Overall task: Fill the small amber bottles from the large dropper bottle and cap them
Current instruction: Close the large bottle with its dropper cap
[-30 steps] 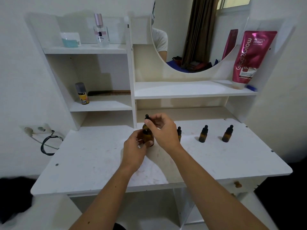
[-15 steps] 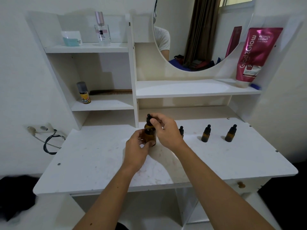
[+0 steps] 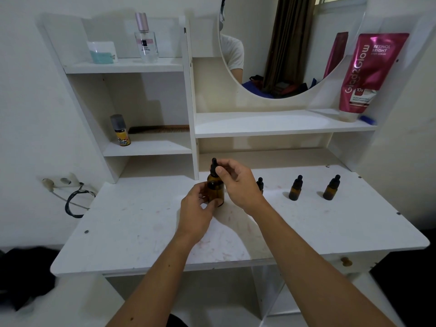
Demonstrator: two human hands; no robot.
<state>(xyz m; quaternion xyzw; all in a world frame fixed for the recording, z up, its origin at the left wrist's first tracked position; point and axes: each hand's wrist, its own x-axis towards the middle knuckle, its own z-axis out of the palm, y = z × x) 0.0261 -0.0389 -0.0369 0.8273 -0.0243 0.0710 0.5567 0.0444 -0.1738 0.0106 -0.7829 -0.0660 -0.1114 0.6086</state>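
Large dropper bottle upright between both hands' fingers.

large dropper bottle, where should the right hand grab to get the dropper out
Pinch the ribbed black collar under the bulb of the large dropper bottle, coming from above right. It stands upright with the left hand wrapped round its amber body, so only the top is free for the right hand.

Bare to the elbow and beyond, no sleeves, watch or rings on left hand or right hand. Small dark moles on left forearm. White short-sleeved T-shirt reflected in mirror.
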